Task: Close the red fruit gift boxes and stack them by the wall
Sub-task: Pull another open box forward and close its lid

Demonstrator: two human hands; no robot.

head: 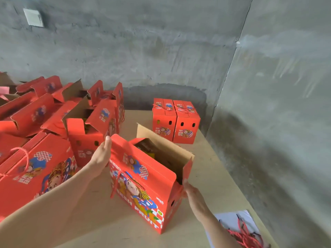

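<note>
An open red fruit gift box (143,192) stands in front of me on the wooden table (215,176), its top flaps up and dark contents showing inside. My left hand (101,154) holds the box's left top flap, thumb up along its edge. My right hand (192,196) touches the small right end flap with its fingertips. Two closed red boxes (175,122) stand side by side by the back wall. Several open red boxes (86,122) crowd the left of the table.
A closed red box with a rope handle (35,169) lies at the near left. A plastic bag of red rope handles (243,231) lies at the near right table edge. Concrete walls (268,104) close the back and right.
</note>
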